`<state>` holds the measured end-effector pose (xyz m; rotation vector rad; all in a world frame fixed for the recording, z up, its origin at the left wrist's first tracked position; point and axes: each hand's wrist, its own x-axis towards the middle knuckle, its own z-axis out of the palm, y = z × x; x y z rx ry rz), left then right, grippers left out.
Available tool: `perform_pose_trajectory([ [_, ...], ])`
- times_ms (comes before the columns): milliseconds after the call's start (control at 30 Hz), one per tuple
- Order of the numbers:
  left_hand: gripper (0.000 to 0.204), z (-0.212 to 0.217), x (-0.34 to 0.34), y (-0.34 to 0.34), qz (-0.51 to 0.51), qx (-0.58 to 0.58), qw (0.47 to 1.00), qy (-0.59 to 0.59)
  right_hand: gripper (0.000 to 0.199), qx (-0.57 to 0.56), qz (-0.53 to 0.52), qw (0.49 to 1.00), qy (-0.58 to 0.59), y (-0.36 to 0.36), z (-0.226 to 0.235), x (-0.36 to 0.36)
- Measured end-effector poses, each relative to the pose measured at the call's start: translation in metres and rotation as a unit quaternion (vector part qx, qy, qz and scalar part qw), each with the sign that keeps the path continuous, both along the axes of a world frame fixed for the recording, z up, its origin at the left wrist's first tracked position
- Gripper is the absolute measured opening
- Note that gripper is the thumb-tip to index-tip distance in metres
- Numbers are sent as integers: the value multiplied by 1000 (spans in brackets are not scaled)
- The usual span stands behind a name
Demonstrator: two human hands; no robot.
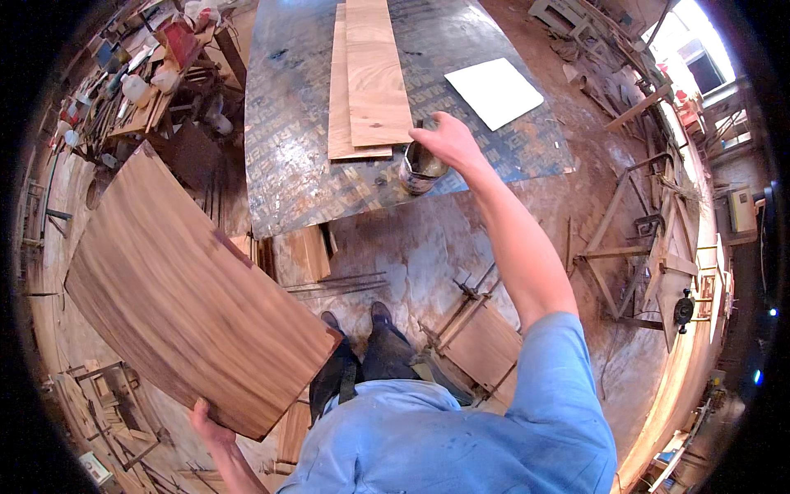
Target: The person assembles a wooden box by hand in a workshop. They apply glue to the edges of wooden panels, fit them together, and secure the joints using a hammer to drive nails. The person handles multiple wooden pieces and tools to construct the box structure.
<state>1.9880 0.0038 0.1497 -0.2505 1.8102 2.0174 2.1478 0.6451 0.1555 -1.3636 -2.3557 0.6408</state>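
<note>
My left hand (211,426) grips the lower edge of a large brown wooden panel (197,305), its fingers partly hidden behind the wood. The panel is tilted at my left side, and its grain runs along its length. My right arm reaches out over the dark table (296,193). There, my right hand (448,144) is closed at the mouth of a small dark, stained can (421,174) near the table's front edge. What its fingers pinch inside or at the rim is too unclear to name. Beside the can lie two overlapping light wooden boards (374,82).
A white square sheet (495,93) lies on the table's right part. To the left is a cluttered bench (144,103) with bottles and tools. A clamped wooden panel (481,344) rests low by my feet. Wooden frames (629,239) stand at the right.
</note>
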Motion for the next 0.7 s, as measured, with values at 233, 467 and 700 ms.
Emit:
perform_pose_trajectory([
  [233,61,9,20,18,-29,7,1000,9,44,-57,48,991,-108,11,0,-15],
  [467,56,-2,27,9,-33,6,999,22,37,-53,119,991,10,8,24,30],
  [700,52,9,21,23,-8,8,1000,0,29,-50,114,992,-18,-2,19,46],
])
